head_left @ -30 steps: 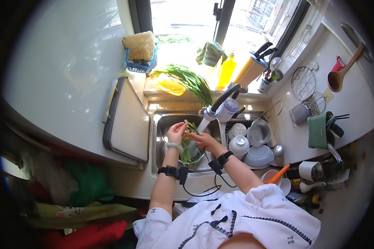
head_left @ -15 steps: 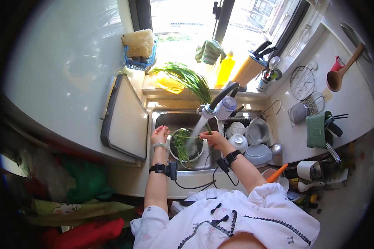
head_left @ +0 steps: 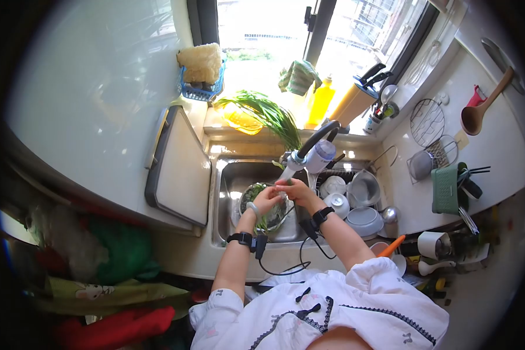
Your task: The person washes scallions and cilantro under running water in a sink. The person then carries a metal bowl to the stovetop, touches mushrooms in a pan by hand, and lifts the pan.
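Over the sink (head_left: 223,204), my left hand (head_left: 266,199) and my right hand (head_left: 298,191) meet under the running faucet (head_left: 297,162). The fingers of both are closed in a pinch, with a bit of green stalk (head_left: 283,182) at the fingertips; most of it is hidden by the fingers. Below them is a round bowl (head_left: 238,211) of leafy greens (head_left: 254,192), partly covered by my left hand. Behind the faucet, a bunch of long thin green stalks (head_left: 268,114) hangs from the sill toward the sink.
White bowls (head_left: 336,204) and a metal pot (head_left: 364,188) stand right of the sink. A cutting board (head_left: 181,169) leans at the left. On the sill are a yellow bottle (head_left: 321,102), a knife block (head_left: 351,105) and a blue basket (head_left: 201,92). Cables hang from my wristbands.
My hands were apart, with a green stalk stretched between them over the bowl. My left hand has moved right to meet my right hand under the water.
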A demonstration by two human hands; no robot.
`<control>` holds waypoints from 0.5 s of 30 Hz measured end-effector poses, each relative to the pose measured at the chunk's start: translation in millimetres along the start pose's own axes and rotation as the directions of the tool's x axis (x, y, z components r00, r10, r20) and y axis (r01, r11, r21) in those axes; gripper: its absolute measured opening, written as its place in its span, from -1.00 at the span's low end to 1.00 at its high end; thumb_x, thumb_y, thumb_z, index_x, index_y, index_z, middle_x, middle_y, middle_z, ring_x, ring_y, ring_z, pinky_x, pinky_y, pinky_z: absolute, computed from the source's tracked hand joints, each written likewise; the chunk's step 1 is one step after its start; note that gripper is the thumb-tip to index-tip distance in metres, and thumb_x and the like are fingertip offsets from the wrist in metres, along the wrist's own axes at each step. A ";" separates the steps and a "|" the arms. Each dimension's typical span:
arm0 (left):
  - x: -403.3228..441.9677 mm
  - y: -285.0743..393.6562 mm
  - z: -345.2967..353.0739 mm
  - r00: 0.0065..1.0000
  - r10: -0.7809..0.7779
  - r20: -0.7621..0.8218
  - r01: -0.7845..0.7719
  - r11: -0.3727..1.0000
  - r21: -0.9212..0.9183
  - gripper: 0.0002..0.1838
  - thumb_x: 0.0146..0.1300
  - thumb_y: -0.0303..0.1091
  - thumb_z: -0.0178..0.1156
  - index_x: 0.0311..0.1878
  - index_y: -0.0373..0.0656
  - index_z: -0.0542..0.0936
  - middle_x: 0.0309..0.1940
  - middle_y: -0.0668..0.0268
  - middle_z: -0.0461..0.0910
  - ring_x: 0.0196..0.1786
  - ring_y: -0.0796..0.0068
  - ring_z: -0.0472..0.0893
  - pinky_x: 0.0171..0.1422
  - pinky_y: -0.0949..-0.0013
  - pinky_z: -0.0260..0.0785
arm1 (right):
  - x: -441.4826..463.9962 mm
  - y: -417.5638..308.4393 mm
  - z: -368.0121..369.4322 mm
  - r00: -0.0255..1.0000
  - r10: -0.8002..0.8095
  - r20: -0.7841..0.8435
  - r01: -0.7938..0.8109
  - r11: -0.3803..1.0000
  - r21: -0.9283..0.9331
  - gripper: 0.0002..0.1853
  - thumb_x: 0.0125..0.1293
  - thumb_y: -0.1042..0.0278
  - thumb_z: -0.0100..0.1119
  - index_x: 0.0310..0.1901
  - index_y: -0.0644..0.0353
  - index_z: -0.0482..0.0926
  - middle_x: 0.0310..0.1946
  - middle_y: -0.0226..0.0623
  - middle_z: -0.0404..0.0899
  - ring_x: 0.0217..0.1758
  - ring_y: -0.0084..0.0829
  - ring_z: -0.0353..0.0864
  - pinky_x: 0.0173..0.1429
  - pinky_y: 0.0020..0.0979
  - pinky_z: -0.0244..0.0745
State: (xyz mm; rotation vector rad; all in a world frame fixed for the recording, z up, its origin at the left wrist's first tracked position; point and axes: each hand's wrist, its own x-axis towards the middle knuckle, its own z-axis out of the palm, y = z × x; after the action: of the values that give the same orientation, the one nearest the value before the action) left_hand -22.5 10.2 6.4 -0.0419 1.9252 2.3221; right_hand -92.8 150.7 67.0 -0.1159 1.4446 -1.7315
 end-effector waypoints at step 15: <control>16.6 21.6 22.4 0.912 -0.221 -0.346 -0.017 0.821 -0.571 -0.90 0.10 -0.33 0.14 -0.38 -0.10 0.45 -0.67 0.55 0.35 -0.70 0.78 0.23 -0.64 0.66 0.01 | -7.6 27.2 5.0 0.902 -0.420 -0.104 0.266 0.727 -0.632 -0.73 0.28 0.20 -0.17 -0.30 0.18 0.49 -0.66 -0.48 0.40 -0.61 -0.71 0.34 -0.53 -0.65 0.23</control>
State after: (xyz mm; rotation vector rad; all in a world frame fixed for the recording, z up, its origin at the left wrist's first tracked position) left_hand -40.1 29.6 30.1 -0.7121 1.2185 2.8805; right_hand -70.5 152.8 49.0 -0.5737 2.2512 -1.5242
